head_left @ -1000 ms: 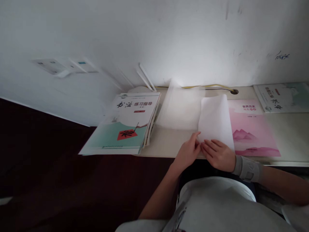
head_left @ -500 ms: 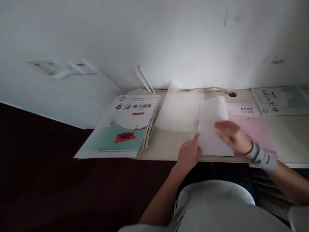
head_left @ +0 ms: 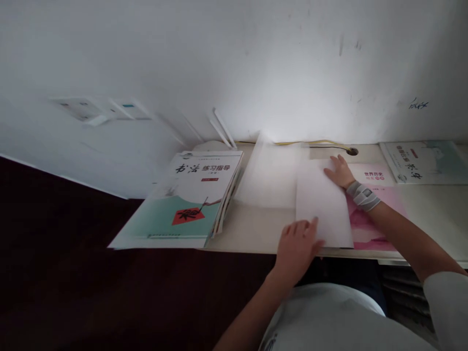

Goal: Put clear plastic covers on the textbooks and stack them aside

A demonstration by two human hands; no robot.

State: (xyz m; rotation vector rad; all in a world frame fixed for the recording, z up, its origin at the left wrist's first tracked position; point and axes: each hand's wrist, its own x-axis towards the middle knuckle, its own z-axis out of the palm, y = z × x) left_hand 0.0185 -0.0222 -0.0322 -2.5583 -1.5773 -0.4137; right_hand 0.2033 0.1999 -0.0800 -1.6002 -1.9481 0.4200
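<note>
A white sheet of paper (head_left: pixel 320 207) covers the left part of a pink book (head_left: pixel 378 214), whose printed front cover shows beyond it. My left hand (head_left: pixel 297 247) rests near the sheet's lower left part at the desk edge, fingers apart and thumb toward the paper. At the sheet's upper right edge lies my right hand (head_left: pixel 340 171), open, with its fingers spread and a grey band around the wrist. Left of the paper, a translucent sheet (head_left: pixel 268 178) stretches over the desk. Neither hand grips anything visibly.
On the left, a stack of calligraphy workbooks (head_left: pixel 183 200) overhangs the front edge of the pale desk (head_left: pixel 248 231). Another book (head_left: pixel 426 161) lies at the back right. A yellow cable (head_left: pixel 323 142) runs along the wall into a round desk hole (head_left: pixel 352 151).
My right hand has moved up and away to the sheet's upper right edge. The sheet's raised curl now lies flatter. My left hand has shifted slightly right, its fingers opening.
</note>
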